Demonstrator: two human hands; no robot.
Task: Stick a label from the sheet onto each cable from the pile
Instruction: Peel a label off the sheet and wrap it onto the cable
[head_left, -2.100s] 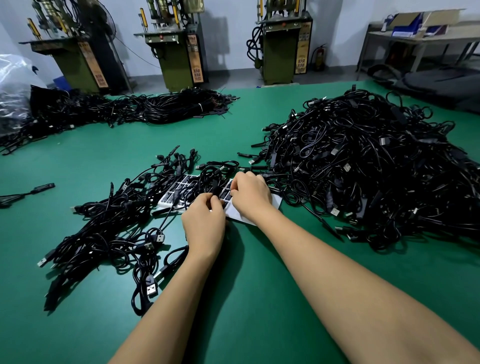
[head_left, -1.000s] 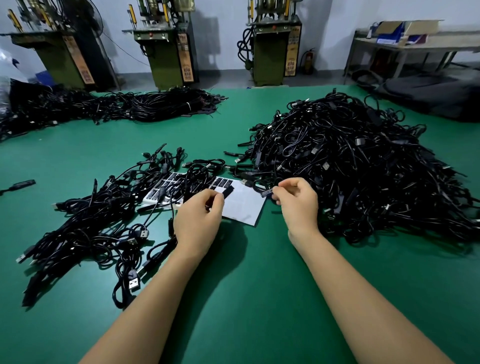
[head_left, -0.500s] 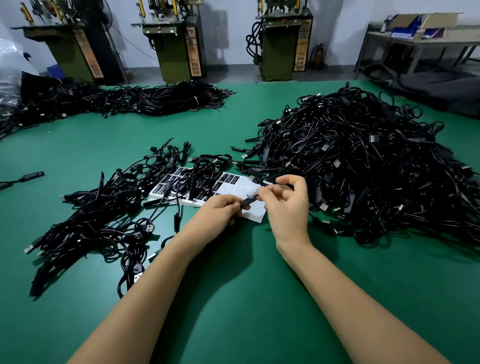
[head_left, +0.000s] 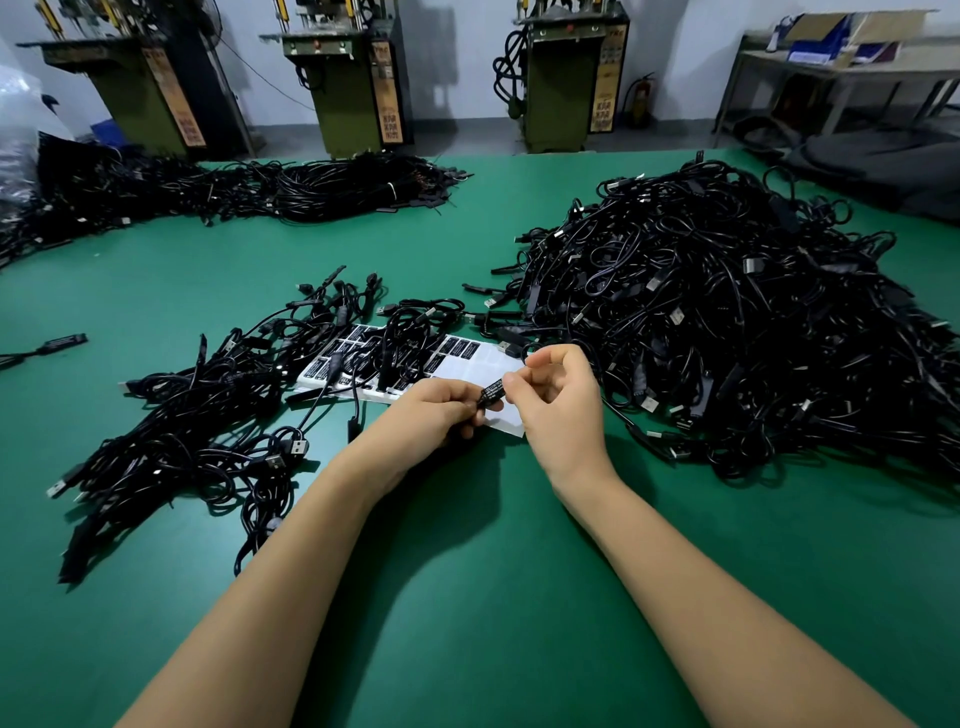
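Observation:
A white label sheet (head_left: 493, 364) with rows of black labels lies mid-table, partly under cables. My left hand (head_left: 431, 415) grips the small black block of a cable just above the sheet's near edge. My right hand (head_left: 558, 400) pinches a black label (head_left: 492, 394) with white print against that block. The large pile of black cables (head_left: 727, 322) rises to the right of my hands. A flatter spread of cables (head_left: 208, 415) lies to the left, some draped over the sheet.
A long heap of bundled cables (head_left: 234, 192) runs along the green table's far left. A single cable end (head_left: 57, 344) lies at the left edge. Three green machines (head_left: 358, 83) stand behind the table, and a bench with boxes (head_left: 841, 52) at back right.
My right hand peeled a label off the sheet and carried it to the cable block in my left hand. Both hands now meet over the sheet's near edge.

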